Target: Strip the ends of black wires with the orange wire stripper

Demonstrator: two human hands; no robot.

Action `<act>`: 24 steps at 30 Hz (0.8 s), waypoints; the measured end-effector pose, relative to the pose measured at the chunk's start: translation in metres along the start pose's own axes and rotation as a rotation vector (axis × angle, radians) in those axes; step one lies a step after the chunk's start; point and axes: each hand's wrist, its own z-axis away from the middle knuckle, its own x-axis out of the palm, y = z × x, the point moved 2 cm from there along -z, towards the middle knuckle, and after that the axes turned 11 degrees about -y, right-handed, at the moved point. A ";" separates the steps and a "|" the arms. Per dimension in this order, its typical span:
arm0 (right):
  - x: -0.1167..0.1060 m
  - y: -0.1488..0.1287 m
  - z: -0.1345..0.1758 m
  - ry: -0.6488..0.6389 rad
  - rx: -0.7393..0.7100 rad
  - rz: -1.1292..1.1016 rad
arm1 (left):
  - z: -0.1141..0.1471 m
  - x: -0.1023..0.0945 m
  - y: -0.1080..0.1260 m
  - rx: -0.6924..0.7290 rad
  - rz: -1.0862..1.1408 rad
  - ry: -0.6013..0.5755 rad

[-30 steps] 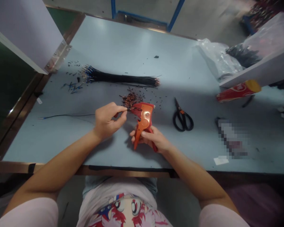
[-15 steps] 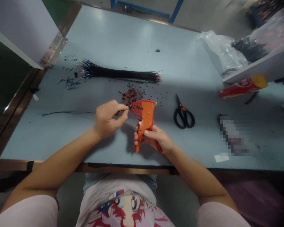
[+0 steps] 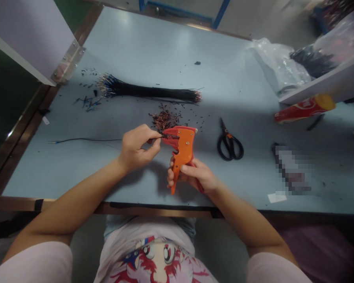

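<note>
My left hand (image 3: 141, 147) pinches a black wire (image 3: 88, 139) near one end. The wire trails left over the table to a blue-tipped terminal. Its pinched end reaches the jaws of an orange and red wire stripper (image 3: 184, 147). My right hand (image 3: 194, 175) is wrapped round the stripper's handles and holds it upright. Just behind the jaws lies a pile of copper and black wire scraps (image 3: 162, 119). Farther back rests a thick bundle of black wires (image 3: 153, 92), blue terminals at its left end and bare copper at its right.
Black-handled scissors (image 3: 230, 146) lie right of the stripper. A red can with a yellow lid (image 3: 305, 109) lies by a white panel at the right, near plastic bags (image 3: 283, 67). Loose blue terminals (image 3: 88, 103) lie at the left. A blurred-out object (image 3: 292, 169) is at the right.
The wire stripper and both hands have shifted very slightly right in the picture, as has the whole view. My left hand still pinches the wire at the jaws.
</note>
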 end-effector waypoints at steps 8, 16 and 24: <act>0.000 0.001 0.002 0.048 -0.001 0.071 | -0.002 0.000 0.000 0.025 0.005 -0.021; -0.002 -0.001 0.002 0.070 -0.021 0.172 | 0.000 -0.001 -0.003 -0.002 -0.047 -0.054; -0.002 -0.004 0.001 0.003 -0.010 0.200 | 0.000 -0.006 -0.004 0.078 -0.159 -0.091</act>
